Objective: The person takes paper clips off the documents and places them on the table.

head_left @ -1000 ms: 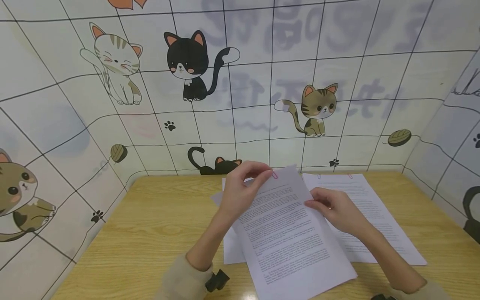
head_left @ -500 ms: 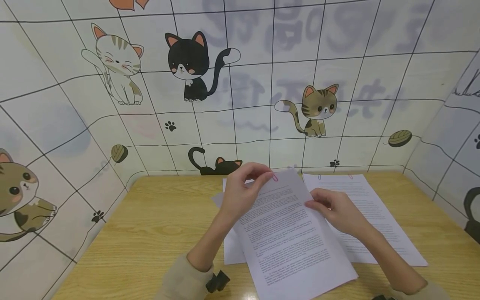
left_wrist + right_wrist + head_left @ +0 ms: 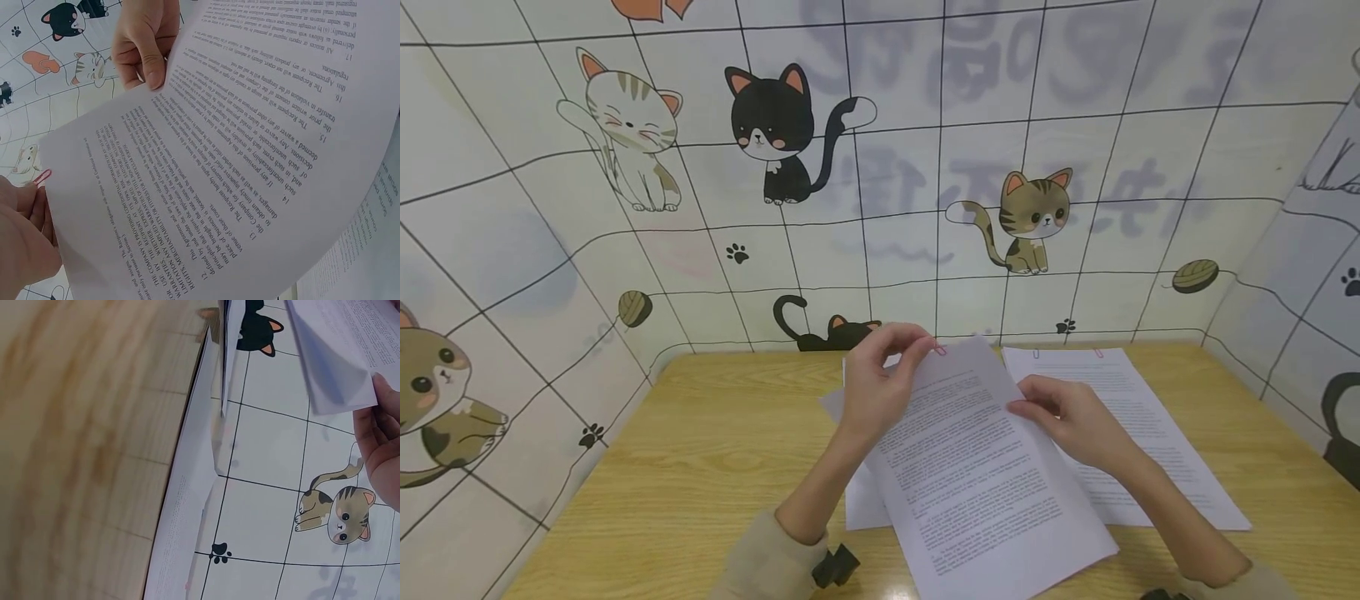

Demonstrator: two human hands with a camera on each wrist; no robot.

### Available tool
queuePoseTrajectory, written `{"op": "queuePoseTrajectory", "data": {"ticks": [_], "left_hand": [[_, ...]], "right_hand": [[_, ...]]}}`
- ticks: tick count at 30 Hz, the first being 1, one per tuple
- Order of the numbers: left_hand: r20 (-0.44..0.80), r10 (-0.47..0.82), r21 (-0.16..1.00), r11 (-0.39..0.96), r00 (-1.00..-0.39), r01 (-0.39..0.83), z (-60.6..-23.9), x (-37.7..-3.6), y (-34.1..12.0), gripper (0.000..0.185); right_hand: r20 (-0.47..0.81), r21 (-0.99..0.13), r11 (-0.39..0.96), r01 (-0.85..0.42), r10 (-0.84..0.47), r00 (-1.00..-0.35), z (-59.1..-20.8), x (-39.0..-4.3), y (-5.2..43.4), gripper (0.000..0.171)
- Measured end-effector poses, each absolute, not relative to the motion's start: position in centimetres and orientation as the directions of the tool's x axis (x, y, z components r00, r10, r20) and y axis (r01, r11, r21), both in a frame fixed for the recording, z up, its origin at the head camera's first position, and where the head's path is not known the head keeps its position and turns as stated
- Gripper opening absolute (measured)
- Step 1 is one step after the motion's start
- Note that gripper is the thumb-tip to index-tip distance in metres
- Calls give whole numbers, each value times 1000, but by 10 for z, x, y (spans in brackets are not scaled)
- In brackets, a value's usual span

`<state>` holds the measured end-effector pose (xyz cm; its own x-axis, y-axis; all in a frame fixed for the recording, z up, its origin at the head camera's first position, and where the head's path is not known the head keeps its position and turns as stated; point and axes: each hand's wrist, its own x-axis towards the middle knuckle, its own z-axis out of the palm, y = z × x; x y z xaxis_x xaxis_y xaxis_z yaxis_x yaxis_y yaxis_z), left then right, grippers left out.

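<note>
Two hands [image 3: 880, 392] [image 3: 1071, 421], three paper stacks [image 3: 985, 483] [image 3: 1131, 417] [image 3: 859, 500], three clips [image 3: 940, 351] [image 3: 1036, 354] [image 3: 1098, 353].

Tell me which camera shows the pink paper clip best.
The left wrist view: the pink paper clip shows clearly at the corner of the printed sheets, just above the left hand. The head view shows it only as a tiny pink speck by the fingertips. In the right wrist view I cannot make it out.

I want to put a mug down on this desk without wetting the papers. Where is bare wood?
The widest bare patch of the table lies left of the left hand, out to the cat-print wall. A narrower strip lies right of the clipped sheets. The middle is crowded: both hands hold the printed sheet there.
</note>
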<state>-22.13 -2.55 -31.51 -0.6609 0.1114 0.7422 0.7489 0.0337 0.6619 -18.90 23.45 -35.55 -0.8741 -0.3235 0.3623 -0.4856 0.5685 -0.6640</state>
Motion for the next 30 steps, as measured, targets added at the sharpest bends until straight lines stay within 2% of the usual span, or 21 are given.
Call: {"op": "queuePoseTrajectory", "data": {"ticks": [11, 16, 26, 30], "left_hand": [[732, 53, 681, -81, -679, 728, -304, -222, -36, 8], [738, 55, 674, -93, -672, 733, -302, -221, -40, 7], [723, 125, 685, 0, -680, 728, -305, -218, -56, 5], [706, 144, 697, 30, -693, 716, -309, -217, -65, 3]], "right_hand": [[359, -686, 574, -448, -269, -894, -357, -191, 240, 2], [353, -709, 561, -427, -242, -904, -356, -191, 242, 6], [398, -709, 554, -436, -197, -896, -356, -192, 244, 3], [384, -720, 561, -408, -167, -908, -356, -193, 246, 11]]}}
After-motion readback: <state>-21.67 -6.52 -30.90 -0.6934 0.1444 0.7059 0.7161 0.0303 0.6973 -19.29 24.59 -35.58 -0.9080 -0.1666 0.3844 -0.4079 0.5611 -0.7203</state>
